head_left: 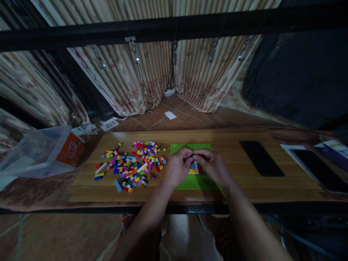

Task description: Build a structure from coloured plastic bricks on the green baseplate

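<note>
My left hand and my right hand meet above a green studded baseplate. Their fingertips are pinched together on a small dark toy brick, which the fingers mostly cover. Just below the fingers, a block of joined bricks in blue, yellow, white and red sits on the baseplate. Part of that block is hidden behind my hands. To the left of my left hand lies a loose spread of many-coloured toy bricks.
The wooden board carries the bricks and baseplate, with a flat black panel at right. A dark tablet-like slab lies beyond its right end. A clear plastic bin with an orange label stands at left; curtains hang behind.
</note>
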`<control>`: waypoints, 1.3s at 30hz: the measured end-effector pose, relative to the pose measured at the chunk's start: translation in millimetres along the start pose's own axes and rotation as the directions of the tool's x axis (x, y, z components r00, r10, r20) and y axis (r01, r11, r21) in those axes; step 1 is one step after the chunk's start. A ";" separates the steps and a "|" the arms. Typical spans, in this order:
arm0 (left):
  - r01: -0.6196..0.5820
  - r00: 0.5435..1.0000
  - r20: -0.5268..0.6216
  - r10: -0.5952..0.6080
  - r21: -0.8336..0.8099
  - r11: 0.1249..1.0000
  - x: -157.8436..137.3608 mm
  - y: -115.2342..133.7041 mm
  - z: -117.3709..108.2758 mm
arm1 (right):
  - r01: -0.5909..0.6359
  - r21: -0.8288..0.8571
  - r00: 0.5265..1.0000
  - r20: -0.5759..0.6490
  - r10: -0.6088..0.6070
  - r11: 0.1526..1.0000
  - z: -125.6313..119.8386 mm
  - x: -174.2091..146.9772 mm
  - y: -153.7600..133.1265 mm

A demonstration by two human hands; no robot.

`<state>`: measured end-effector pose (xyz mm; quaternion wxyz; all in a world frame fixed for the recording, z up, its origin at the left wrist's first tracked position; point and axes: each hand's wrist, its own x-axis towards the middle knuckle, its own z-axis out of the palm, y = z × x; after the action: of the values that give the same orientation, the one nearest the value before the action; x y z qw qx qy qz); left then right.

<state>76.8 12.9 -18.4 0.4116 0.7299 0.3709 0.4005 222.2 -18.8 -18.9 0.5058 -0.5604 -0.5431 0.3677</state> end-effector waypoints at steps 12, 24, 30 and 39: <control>0.179 0.982 -0.114 -0.152 0.277 0.944 3.3 -0.9 -6.7 | -0.188 -0.284 0.937 -0.338 0.085 0.940 -48.3 5.9 19.1; 0.226 0.974 -0.057 -0.220 0.333 0.915 4.0 -4.0 -3.2 | -0.251 -0.470 0.946 -0.304 0.111 0.846 -31.0 0.9 16.2; 0.215 0.976 -0.035 -0.216 0.329 0.920 3.7 -4.3 -2.9 | -0.261 -0.419 0.946 -0.291 0.144 0.870 -32.2 2.0 22.2; 0.233 0.972 -0.028 -0.234 0.275 0.933 2.7 -3.5 -1.4 | -0.290 -0.366 0.941 -0.277 0.194 0.884 -36.7 5.4 28.5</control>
<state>75.9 17.0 -20.4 0.3514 0.7319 0.5060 0.2912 265.0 -16.8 -37.7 0.3898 -0.7548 -0.4692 0.2411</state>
